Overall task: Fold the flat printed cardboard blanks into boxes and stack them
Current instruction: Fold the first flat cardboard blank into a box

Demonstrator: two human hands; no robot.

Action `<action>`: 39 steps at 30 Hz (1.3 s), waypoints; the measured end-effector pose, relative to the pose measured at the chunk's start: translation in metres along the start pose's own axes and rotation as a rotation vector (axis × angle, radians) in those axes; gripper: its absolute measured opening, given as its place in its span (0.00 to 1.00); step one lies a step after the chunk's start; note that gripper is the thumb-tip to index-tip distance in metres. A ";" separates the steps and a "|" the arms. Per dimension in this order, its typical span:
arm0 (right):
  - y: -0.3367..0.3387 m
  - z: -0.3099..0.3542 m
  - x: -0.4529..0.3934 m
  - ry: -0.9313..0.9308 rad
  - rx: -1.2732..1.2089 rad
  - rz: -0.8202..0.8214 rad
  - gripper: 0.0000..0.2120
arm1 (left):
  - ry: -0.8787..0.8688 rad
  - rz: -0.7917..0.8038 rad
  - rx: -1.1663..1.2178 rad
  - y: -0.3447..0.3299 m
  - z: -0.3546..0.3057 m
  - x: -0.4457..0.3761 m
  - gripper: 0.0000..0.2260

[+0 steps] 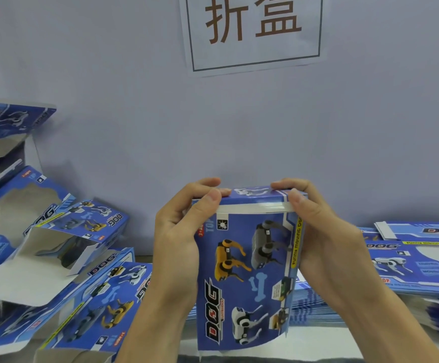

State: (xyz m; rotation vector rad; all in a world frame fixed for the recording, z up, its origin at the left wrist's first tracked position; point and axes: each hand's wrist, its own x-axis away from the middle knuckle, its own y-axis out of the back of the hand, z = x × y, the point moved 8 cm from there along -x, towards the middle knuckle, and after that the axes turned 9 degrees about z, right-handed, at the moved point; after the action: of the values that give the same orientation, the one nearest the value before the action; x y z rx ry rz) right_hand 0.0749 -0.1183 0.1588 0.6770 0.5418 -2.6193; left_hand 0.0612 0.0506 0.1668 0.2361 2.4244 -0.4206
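I hold a blue printed box [247, 279] upright in the middle of the view, its panel showing yellow, grey and white robot dogs and the word DOG. My left hand [184, 231] grips its left side, thumb on the top flap [255, 196]. My right hand [318, 231] grips the right side, thumb and fingers curled over the flap's right corner. A white edge shows under the flap. Folded boxes [56, 258] lie piled at the left. Flat blanks [417, 263] are stacked at the right.
A pale wall stands close behind, with a paper sign [252, 32] bearing two large characters. More flat blanks [315, 305] lie under my right forearm. The white table edge [304, 344] shows below the box.
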 end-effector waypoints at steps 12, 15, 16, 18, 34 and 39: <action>-0.005 -0.007 0.004 -0.009 -0.024 0.020 0.12 | -0.054 0.074 -0.031 -0.002 -0.002 0.002 0.06; -0.004 -0.007 0.006 -0.015 -0.065 0.051 0.10 | -0.019 0.045 -0.035 0.001 0.000 0.001 0.07; -0.003 -0.008 0.006 -0.012 -0.074 0.065 0.10 | -0.021 0.055 -0.063 0.001 -0.001 0.001 0.08; -0.005 -0.007 0.008 0.014 -0.079 0.103 0.15 | -0.026 0.109 -0.157 -0.002 -0.004 0.002 0.12; 0.001 -0.005 0.008 0.104 0.053 0.026 0.14 | -0.077 0.125 -0.202 -0.001 -0.003 0.001 0.10; 0.002 -0.004 0.007 0.118 0.076 0.002 0.06 | -0.104 0.078 -0.258 0.002 -0.005 0.002 0.05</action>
State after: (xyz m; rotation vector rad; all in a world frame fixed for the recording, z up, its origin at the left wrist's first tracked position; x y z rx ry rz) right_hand 0.0715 -0.1203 0.1515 0.8605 0.4769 -2.6218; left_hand 0.0575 0.0538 0.1688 0.1902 2.3288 -0.0805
